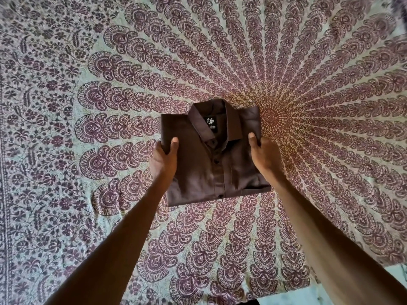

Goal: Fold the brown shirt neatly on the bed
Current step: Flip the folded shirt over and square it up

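Observation:
The brown shirt is folded into a compact rectangle, collar and black label facing up at the far end, button placket running down its middle. It sits over the middle of the bed. My left hand grips its left edge, thumb on top and fingers underneath. My right hand grips the right edge the same way. Whether the shirt rests on the bed or is slightly lifted I cannot tell.
The bed is covered by a pale sheet printed with a purple mandala fan pattern, its centre just right of the shirt's collar. The sheet's near edge and a pale floor strip show at the bottom right.

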Action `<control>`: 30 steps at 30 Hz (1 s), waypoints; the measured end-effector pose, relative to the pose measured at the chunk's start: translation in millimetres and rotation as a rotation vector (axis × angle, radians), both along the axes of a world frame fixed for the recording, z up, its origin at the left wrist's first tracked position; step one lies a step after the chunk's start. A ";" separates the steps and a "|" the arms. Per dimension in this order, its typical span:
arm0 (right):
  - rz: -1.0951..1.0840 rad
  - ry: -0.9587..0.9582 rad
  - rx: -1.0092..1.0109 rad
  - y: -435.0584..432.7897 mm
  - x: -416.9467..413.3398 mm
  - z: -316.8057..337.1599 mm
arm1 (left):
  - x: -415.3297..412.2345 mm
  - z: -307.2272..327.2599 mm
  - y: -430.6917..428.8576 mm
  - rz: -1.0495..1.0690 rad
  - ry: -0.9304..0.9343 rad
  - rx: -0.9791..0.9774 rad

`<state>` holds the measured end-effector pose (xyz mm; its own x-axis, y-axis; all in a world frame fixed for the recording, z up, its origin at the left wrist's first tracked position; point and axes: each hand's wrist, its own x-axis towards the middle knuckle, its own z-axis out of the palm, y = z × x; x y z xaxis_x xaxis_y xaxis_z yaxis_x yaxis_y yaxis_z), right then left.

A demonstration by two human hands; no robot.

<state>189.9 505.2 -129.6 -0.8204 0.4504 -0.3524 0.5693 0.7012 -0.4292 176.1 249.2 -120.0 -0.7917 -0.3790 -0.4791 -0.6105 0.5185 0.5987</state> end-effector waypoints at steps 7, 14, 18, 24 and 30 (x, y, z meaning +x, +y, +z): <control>-0.029 0.051 -0.042 -9.8 19.6 8.3 | 12.0 2.9 -14.6 -0.086 0.113 0.127; -0.074 0.132 -0.250 -75.3 115.6 32.7 | 90.5 20.3 -78.1 -0.037 0.102 0.118; -0.109 0.193 -0.321 -139.2 175.8 37.7 | 148.7 21.8 -142.0 0.041 0.088 0.138; -0.144 0.203 -0.526 -240.5 235.8 47.7 | 219.2 32.9 -238.8 0.175 0.106 0.104; -0.122 0.158 -0.693 -341.3 270.6 45.6 | 272.2 17.5 -350.6 0.346 0.170 0.164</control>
<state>460.5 163.9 -84.0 -0.8435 0.2577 -0.4712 0.5201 0.1731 -0.8364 448.3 -101.4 -102.5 -0.7041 -0.5661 -0.4287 -0.6173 0.1895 0.7636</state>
